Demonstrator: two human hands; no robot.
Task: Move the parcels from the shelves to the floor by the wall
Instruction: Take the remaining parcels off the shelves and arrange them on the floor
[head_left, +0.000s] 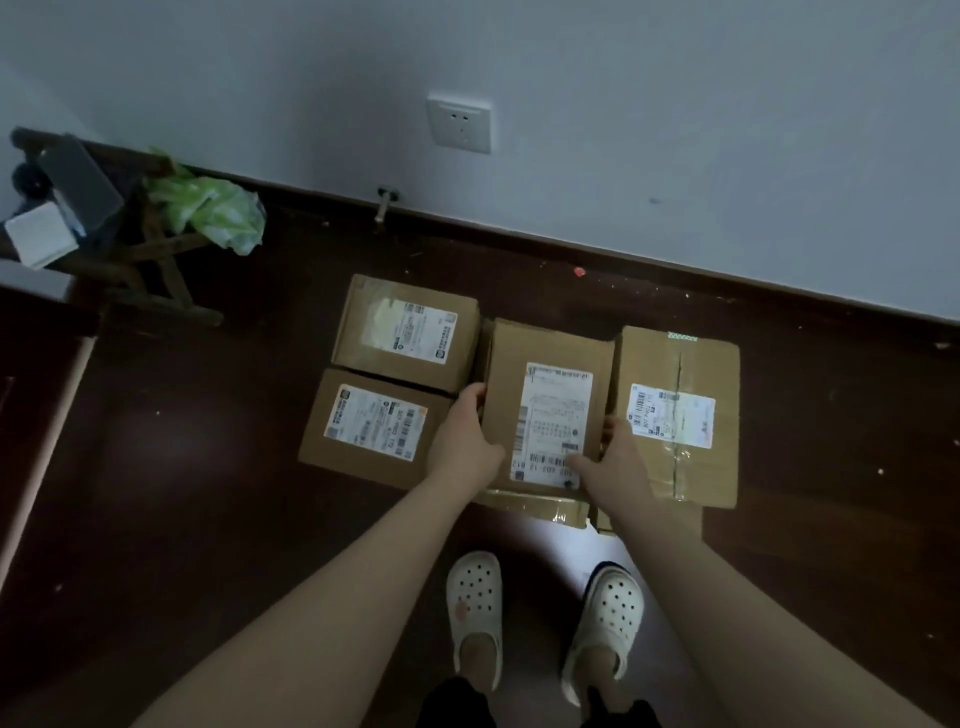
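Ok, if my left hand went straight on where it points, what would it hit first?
Probably the back left box, near corner; the left hand points along the middle box toward it. Depth is unclear.

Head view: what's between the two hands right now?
In the head view, the middle parcel with its white shipping label lies between the left hand and right hand, which grip its two sides.

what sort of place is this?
Probably a room in a home: dark wood floor, a wall with a socket, white clogs on the person's feet. The left hand and right hand grip the middle parcel.
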